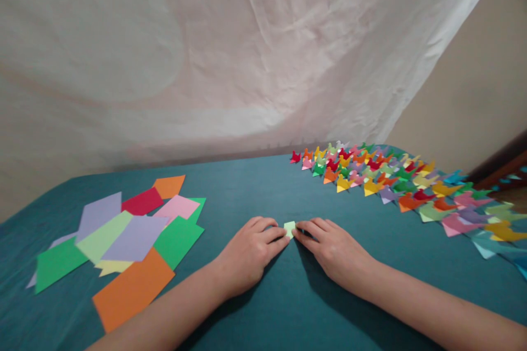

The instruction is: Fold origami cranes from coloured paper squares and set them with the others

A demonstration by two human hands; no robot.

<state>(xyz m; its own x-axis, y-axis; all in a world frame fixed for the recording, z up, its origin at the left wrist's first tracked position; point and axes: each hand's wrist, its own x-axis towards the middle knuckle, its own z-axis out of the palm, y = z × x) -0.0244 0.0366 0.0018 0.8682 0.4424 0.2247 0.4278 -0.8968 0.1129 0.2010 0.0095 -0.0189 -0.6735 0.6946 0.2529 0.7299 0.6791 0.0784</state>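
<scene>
A small folded piece of pale green paper [290,228] lies on the teal tablecloth [255,186] at the centre. My left hand [249,252] presses on its left side with curled fingers. On its right side my right hand [329,247] pinches it with fingertips together. Both hands rest on the cloth, and most of the paper is hidden beneath the fingers.
A loose pile of flat coloured paper sheets [123,236], orange, green, lilac, pink and red, lies at the left. Several rows of small folded paper figures [395,181] in many colours run along the right side. A white sheet [206,55] hangs behind the table.
</scene>
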